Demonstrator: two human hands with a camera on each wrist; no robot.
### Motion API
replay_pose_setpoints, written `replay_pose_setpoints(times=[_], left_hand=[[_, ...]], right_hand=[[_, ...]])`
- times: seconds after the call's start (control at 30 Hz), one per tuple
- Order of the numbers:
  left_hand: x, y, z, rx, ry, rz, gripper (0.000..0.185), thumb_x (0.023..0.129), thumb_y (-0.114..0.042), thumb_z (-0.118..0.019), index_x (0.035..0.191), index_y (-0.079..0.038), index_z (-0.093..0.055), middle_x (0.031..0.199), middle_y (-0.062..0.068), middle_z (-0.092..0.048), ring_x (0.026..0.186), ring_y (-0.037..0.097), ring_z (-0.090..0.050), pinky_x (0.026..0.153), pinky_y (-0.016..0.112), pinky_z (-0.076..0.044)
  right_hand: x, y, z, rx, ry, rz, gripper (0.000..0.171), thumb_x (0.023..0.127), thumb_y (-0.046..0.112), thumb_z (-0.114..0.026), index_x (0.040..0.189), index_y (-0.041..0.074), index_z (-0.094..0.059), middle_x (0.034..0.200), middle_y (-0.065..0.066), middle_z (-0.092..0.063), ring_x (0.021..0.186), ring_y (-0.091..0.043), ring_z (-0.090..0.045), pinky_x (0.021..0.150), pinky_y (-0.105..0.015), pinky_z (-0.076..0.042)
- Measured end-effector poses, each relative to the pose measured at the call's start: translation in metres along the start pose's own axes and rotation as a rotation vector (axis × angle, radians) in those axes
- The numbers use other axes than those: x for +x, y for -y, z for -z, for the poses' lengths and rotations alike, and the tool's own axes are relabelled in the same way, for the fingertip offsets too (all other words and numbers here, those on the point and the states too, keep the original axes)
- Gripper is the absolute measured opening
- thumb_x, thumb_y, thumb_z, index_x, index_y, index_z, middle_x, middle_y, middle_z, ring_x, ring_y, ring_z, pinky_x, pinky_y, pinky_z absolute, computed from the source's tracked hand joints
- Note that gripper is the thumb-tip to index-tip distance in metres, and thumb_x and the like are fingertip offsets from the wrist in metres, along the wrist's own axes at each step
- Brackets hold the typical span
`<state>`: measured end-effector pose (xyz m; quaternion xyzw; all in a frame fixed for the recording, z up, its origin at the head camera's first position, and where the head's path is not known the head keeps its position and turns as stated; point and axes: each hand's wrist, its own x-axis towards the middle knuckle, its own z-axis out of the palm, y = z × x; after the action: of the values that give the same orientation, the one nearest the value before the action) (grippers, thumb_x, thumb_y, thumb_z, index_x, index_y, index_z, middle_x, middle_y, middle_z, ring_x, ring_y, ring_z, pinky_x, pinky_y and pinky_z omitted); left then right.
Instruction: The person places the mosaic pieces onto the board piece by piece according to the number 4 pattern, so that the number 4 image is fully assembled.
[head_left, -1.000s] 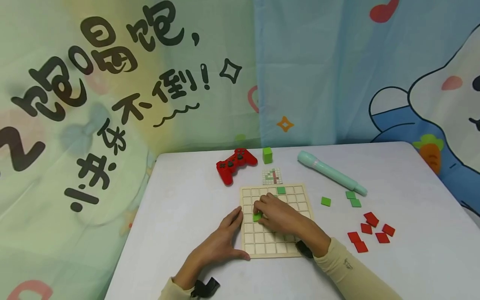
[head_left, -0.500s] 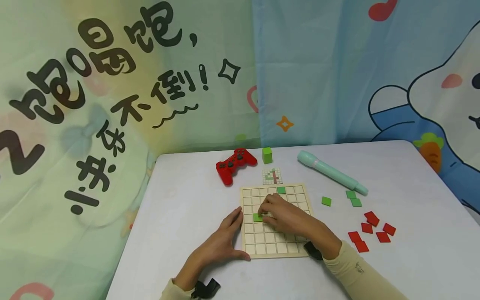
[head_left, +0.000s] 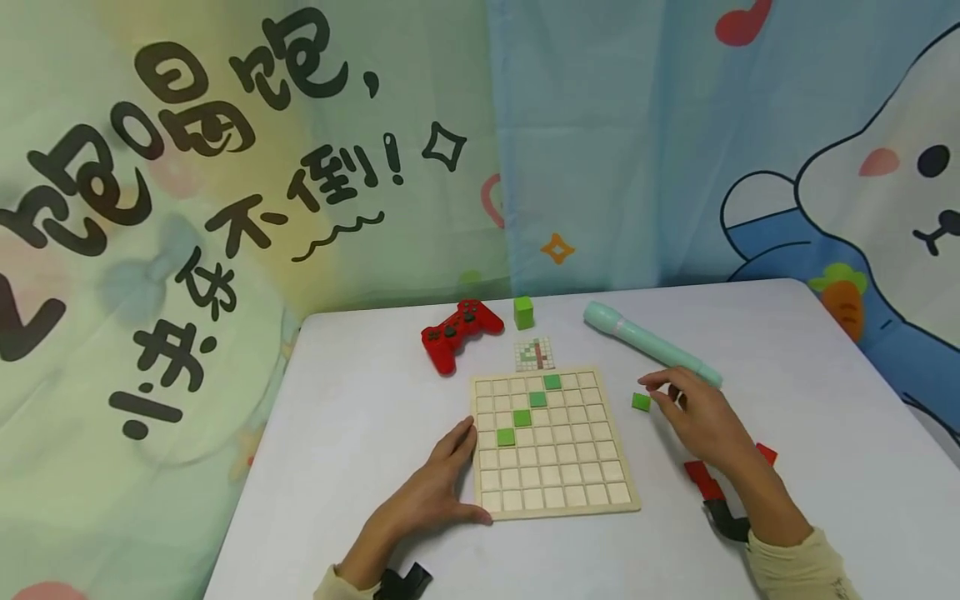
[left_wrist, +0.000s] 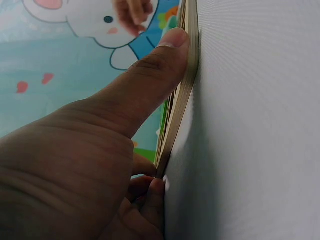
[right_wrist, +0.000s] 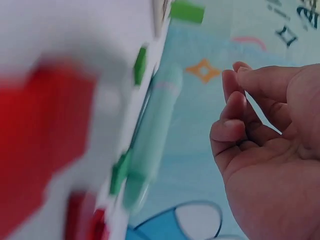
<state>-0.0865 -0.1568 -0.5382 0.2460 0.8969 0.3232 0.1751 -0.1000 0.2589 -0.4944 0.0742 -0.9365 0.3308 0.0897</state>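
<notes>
A square wooden grid board [head_left: 562,473] lies on the table, with several green square tiles [head_left: 522,418] set in a diagonal line of its cells. My left hand [head_left: 427,492] rests at the board's near left corner, fingers along the left edge and thumb against the corner. In the left wrist view the thumb presses the board's edge [left_wrist: 176,112]. Right of the board, my right hand [head_left: 701,421] hovers beside a loose green tile [head_left: 641,402], index finger just above it. Nothing shows between its thumb and fingers in the right wrist view.
A small printed grid card [head_left: 534,354] lies behind the board. Farther back are a red game controller [head_left: 459,332], a green cube [head_left: 523,312] and a mint-green tube [head_left: 637,335]. Red tiles [head_left: 697,473] lie at right, partly hidden by my right arm.
My right hand has left the board and moved right to the loose green tile, uncovering the diagonal of green tiles. My left hand stays at the board's corner. The head view has shifted slightly.
</notes>
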Motion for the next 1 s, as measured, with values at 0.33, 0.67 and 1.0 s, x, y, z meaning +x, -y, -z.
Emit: replay_pose_setpoints(times=[0.33,0.67,1.0], left_hand=[[-0.001,0.000,-0.001,-0.001,0.000,0.006,0.132,0.073,-0.048,-0.097,0.171,-0.007,-0.019,0.182,0.003,-0.008,0.169,0.030,-0.015,0.130,0.052,-0.034],[-0.001,-0.001,0.000,-0.003,-0.002,0.007,0.131,0.073,-0.048,-0.097,0.171,-0.007,-0.019,0.182,0.004,-0.009,0.168,0.031,-0.016,0.130,0.052,-0.034],[-0.001,-0.002,0.001,-0.006,0.000,0.011,0.131,0.073,-0.048,-0.097,0.171,-0.007,-0.019,0.182,0.004,-0.009,0.168,0.031,-0.016,0.130,0.052,-0.034]], right_hand=[[-0.009,-0.037,0.008,-0.064,0.036,-0.202,0.026,0.104,0.006,-0.065,0.130,0.007,-0.067,0.126,-0.022,-0.059,0.095,-0.032,-0.055,0.060,-0.028,-0.046],[-0.010,-0.047,0.004,-0.075,0.056,-0.332,0.033,0.105,0.009,-0.058,0.136,-0.003,-0.060,0.145,-0.038,-0.041,0.128,-0.055,-0.040,0.098,-0.078,-0.048],[-0.013,-0.050,0.003,-0.092,0.066,-0.331,0.040,0.103,0.006,-0.058,0.140,-0.008,-0.052,0.139,-0.038,-0.043,0.122,-0.053,-0.041,0.091,-0.072,-0.053]])
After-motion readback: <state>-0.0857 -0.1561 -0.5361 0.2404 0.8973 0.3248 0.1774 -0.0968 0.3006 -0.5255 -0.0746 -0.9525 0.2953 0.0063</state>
